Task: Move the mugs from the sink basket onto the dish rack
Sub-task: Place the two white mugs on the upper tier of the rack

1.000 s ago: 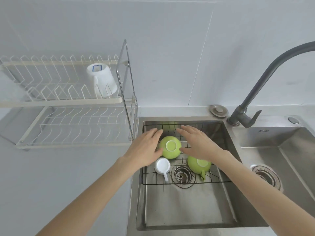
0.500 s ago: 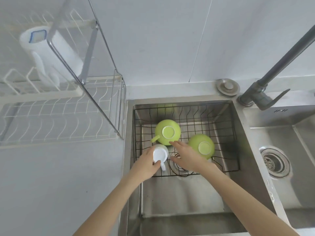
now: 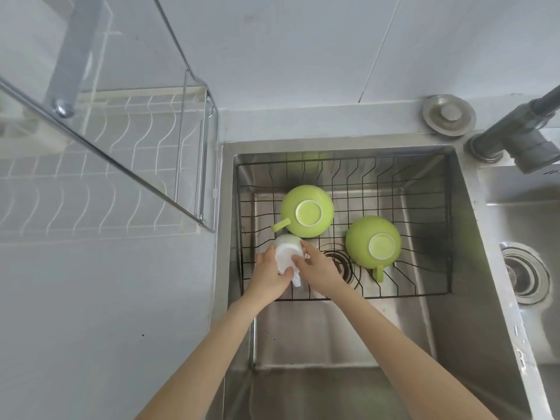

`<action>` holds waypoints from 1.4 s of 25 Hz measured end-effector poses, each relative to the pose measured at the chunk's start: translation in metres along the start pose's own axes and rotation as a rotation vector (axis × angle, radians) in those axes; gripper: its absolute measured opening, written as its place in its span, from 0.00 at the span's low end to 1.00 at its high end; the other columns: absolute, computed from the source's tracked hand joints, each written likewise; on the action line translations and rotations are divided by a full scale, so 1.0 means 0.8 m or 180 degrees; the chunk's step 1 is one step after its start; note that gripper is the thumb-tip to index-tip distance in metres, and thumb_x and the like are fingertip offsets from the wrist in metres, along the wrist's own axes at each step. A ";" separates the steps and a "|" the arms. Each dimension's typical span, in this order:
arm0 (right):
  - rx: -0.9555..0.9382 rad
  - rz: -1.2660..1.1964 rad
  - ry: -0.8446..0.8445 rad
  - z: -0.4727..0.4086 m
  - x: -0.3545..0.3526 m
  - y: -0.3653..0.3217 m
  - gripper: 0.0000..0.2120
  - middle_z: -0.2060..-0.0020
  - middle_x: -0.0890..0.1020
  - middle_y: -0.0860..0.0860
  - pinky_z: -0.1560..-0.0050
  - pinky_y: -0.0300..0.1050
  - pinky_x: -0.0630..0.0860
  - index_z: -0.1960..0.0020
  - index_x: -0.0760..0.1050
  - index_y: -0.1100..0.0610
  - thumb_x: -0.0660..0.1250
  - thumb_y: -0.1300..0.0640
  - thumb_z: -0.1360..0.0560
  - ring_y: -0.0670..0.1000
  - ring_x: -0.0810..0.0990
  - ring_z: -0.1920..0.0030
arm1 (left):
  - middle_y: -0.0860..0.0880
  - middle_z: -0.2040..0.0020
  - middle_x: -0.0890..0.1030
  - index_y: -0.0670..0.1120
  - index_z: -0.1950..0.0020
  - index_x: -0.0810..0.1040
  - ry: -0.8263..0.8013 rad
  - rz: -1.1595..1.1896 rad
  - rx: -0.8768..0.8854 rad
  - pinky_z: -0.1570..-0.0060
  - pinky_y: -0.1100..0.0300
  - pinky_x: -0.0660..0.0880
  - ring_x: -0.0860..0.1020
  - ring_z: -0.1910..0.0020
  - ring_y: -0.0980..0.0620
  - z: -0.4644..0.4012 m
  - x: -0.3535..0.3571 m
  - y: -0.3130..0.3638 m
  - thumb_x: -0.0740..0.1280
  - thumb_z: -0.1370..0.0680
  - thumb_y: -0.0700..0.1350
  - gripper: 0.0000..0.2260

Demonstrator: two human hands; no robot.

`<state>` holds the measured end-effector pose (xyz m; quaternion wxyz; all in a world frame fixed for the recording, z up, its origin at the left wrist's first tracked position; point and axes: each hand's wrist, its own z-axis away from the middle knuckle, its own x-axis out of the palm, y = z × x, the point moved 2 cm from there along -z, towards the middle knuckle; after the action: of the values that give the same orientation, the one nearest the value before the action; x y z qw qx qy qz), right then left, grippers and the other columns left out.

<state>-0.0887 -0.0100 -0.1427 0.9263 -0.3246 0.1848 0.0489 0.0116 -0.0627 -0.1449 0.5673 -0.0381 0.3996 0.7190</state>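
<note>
Gripping a small white ceramic mug (image 3: 286,253) from both sides, the left hand (image 3: 268,277) and the right hand (image 3: 318,269) meet at the near left corner of the black wire sink basket (image 3: 424,294). The left hand wraps the mug's left flank with the thumb lying over its base, and the right hand presses its fingers against the right flank, so both are closed on it. The mug is upside down, its flat base facing up; part of its white handle shows below, between the two hands. Whether it rests on the wires or is lifted clear of them cannot be told.

Just behind it, almost touching, sits a round lime-green ceramic mug (image 3: 307,210), also inverted, its handle pointing to the near left. A second lime-green mug (image 3: 374,241) stands inverted to the right, apart from the first, with its handle pointing toward the person. The basket lies inside the stainless steel sink bowl (image 3: 333,338), above a round drain.

To the left, on the pale grey worktop (image 3: 106,313), stands the white wire dish rack (image 3: 100,189) with a chrome frame; its lower tier shows bare wavy wires. A dark grey tap (image 3: 515,137) rises at the upper right, with a round metal sink plug (image 3: 449,114) lying beside it on the sink ledge.
</note>
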 end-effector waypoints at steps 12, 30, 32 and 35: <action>0.0096 -0.0316 0.0093 0.011 -0.004 0.000 0.23 0.30 0.70 0.55 0.31 0.46 0.64 0.26 0.58 0.56 0.56 0.55 0.20 0.55 0.69 0.31 | 0.38 0.37 0.68 0.43 0.30 0.60 -0.0194 -0.0215 0.0257 0.42 0.53 0.73 0.72 0.40 0.42 0.017 -0.003 0.003 0.63 0.26 0.43 0.25; -0.0640 0.0045 0.0527 0.168 -0.049 -0.043 0.21 0.57 0.75 0.47 0.47 0.44 0.69 0.30 0.66 0.53 0.56 0.51 0.22 0.50 0.72 0.55 | 0.52 0.32 0.70 0.49 0.31 0.64 0.0646 -0.0058 0.2062 0.37 0.65 0.64 0.69 0.34 0.53 0.155 -0.067 0.031 0.71 0.29 0.45 0.29; -0.0933 0.0090 0.0582 0.198 -0.057 -0.052 0.21 0.61 0.78 0.46 0.48 0.47 0.73 0.29 0.66 0.52 0.56 0.54 0.21 0.52 0.76 0.59 | 0.55 0.36 0.73 0.50 0.32 0.66 0.0750 0.0074 0.2224 0.39 0.66 0.65 0.71 0.37 0.56 0.177 -0.084 0.032 0.72 0.30 0.48 0.29; -0.1364 0.0594 0.0742 0.246 -0.060 -0.068 0.21 0.60 0.82 0.47 0.52 0.44 0.76 0.28 0.63 0.50 0.55 0.58 0.21 0.53 0.81 0.59 | 0.59 0.40 0.72 0.51 0.33 0.67 0.0919 0.0163 0.2479 0.44 0.72 0.64 0.71 0.40 0.59 0.208 -0.105 0.035 0.73 0.32 0.49 0.29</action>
<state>-0.0606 0.0709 0.0486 0.8003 -0.4985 0.3049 0.1344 0.0844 -0.0270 0.0255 0.4595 0.0888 0.7180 0.5153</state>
